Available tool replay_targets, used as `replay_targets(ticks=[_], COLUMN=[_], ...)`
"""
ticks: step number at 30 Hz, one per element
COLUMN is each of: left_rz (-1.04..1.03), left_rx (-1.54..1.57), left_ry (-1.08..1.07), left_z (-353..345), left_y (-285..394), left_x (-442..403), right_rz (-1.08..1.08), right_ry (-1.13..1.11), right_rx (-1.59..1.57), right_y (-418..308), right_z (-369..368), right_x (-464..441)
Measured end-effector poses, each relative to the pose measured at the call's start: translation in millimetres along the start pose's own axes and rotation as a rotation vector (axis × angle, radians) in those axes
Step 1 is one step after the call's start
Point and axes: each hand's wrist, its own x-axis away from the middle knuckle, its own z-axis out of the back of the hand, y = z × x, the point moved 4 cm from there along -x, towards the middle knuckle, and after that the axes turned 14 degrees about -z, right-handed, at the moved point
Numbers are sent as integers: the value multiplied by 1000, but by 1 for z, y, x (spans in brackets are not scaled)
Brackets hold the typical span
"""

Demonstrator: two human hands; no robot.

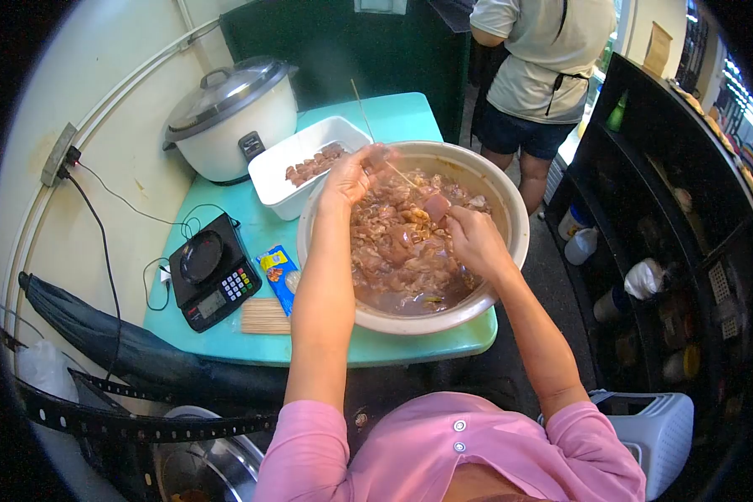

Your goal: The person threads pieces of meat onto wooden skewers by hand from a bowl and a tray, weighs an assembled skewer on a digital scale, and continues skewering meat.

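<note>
My left hand [360,174] is closed around a thin bamboo skewer [361,109], which slants down over a large round basin [517,230]. Between the fingers of my right hand [477,241] is a piece of raw meat [436,207], close to the skewer's lower end. Whether the tip has pierced it, I cannot tell. Wet, marinated meat pieces [397,259] fill much of the basin below both hands. Behind my left hand, a white plastic tub [269,186] holds more meat [314,165]. A bundle of bamboo skewers [265,316] lies left of my left forearm.
On the turquoise table [402,113] stand a big rice cooker [226,125] and a digital scale [209,276] with cords. A blue packet [278,272] lies by the basin. Another person [544,67] stands beyond the table. Dark shelves [644,192] line the right side.
</note>
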Motion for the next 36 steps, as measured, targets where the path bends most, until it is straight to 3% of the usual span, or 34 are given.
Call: replay_targets(ticks=[9, 17, 23, 36], left_rz=[31, -26, 29, -97], left_rx=[-49, 63, 192, 20], left_ry=[21, -53, 5, 118], left_z=[-4, -8, -2, -10], left_y=[11, 12, 3, -2], left_x=[8, 9, 2, 1], right_rz=[1, 0, -18, -18], right_ry=[-44, -5, -21, -20], right_rx=[-10, -99, -80, -41], right_y=[0, 1, 1, 2], right_z=[-1, 1, 1, -2], right_x=[0, 0, 0, -1])
